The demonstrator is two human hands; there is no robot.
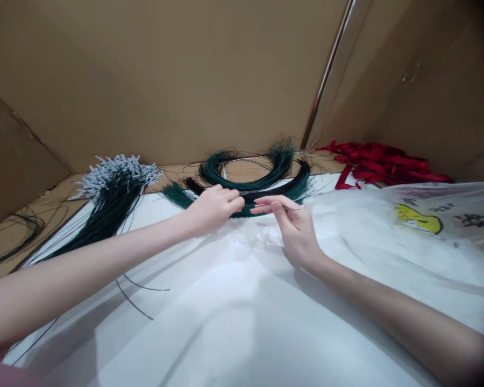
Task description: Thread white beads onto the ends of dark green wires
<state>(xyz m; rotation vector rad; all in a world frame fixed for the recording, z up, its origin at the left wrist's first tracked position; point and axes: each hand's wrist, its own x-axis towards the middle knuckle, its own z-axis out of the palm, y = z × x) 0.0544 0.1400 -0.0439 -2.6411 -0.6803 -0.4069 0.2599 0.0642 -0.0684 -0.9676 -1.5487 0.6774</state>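
Observation:
My right hand (298, 228) is pinched, with the thumb against the extended fingers, and holds a thin dark wire (293, 208). Facing it, my left hand (218, 209) is closed with the fingers curled in; what it grips, if anything, is hidden. A small gap separates the two hands. Below them lies a heap of small white bits (258, 234) on white sheeting, too blurred to name. Just behind the hands, curved bundles of dark green wire (242, 180) and black wire (292, 183) are laid in arcs.
At left lies a bunch of green wire stems (108, 215) with whitish beaded tips (121, 166). Red ribbon (391, 164) is piled at back right, behind a clear plastic bag (463, 199) with a yellow print. Cardboard walls (177, 80) enclose the white work surface (177, 328).

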